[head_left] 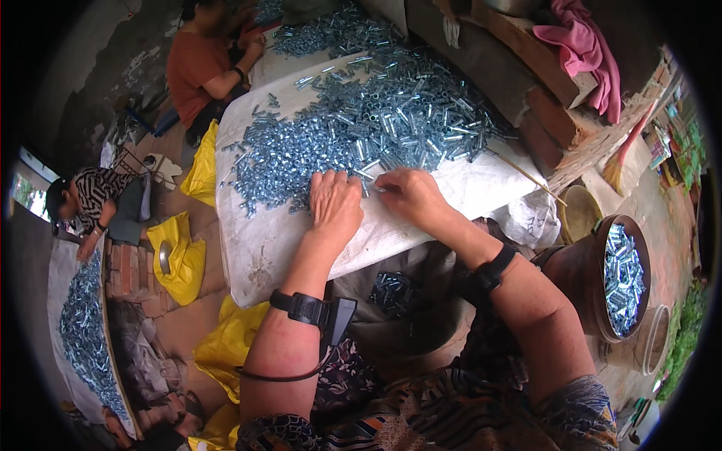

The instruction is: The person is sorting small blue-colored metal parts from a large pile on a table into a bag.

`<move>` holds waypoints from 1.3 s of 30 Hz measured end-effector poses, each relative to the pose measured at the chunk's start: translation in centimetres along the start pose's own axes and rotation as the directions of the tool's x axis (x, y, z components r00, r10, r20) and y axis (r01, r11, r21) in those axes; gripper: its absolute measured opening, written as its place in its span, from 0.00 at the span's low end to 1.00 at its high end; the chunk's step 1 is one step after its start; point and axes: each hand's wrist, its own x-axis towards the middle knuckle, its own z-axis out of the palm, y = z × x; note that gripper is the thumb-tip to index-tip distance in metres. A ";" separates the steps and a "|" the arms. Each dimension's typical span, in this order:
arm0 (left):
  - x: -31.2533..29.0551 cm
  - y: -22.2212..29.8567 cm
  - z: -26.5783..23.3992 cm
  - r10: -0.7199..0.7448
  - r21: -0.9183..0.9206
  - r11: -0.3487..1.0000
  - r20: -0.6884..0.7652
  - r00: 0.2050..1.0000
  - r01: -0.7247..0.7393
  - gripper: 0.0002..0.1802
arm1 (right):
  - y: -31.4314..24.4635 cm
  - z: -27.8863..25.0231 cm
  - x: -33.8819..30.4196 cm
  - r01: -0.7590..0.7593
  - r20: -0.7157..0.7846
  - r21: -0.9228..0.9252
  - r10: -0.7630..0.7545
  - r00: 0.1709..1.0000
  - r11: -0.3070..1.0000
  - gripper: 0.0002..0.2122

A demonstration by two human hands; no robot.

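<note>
At the near edge of the metal pieces (421, 120)

My left hand (336, 201) lies palm down, fingers bent onto the pieces heaped on the white sheet (481, 188). My right hand (410, 197) is half curled beside it; whether either pinches a piece, I cannot tell.

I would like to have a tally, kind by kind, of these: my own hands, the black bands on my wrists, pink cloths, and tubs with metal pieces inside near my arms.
Your hands: 2
Black wristbands: 2
Pink cloth: 1
Tubs with metal pieces: 2
Total: 7
</note>
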 end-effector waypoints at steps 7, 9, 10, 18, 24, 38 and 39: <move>0.1 0.3 -0.3 -0.029 0.011 1.000 0.030 0.999 0.029 0.03 | -0.2 -1.7 -1.6 -0.306 0.105 0.499 0.293 0.950 0.811 0.09; 0.0 0.2 -0.3 -0.058 0.028 0.998 0.082 0.995 0.056 0.03 | -1.2 -2.8 -1.8 -0.395 0.179 0.570 0.360 0.916 0.720 0.09; -0.1 0.2 -0.3 -0.059 0.029 0.998 0.081 0.995 0.057 0.03 | -1.8 -3.4 -2.0 -0.449 0.230 0.596 0.393 0.890 0.666 0.09; -0.1 1.8 -1.9 -0.386 -0.769 0.476 0.254 0.887 0.428 0.05 | -1.6 -4.3 -3.1 -0.491 0.259 0.701 0.458 0.851 0.517 0.09; -0.5 2.9 -4.6 -0.384 -0.894 -0.093 0.438 0.813 0.437 0.09 | -3.4 -4.4 -3.7 -0.460 0.244 0.722 0.431 0.869 0.518 0.08; -1.4 3.0 -6.0 -0.349 -0.902 -0.147 0.431 0.832 0.405 0.07 | -4.6 -3.9 -3.3 -0.363 0.147 0.764 0.404 0.903 0.533 0.08; -1.4 3.0 -6.0 -0.346 -0.903 -0.161 0.430 0.834 0.399 0.07 | -4.7 -3.9 -3.3 -0.362 0.146 0.764 0.403 0.903 0.534 0.08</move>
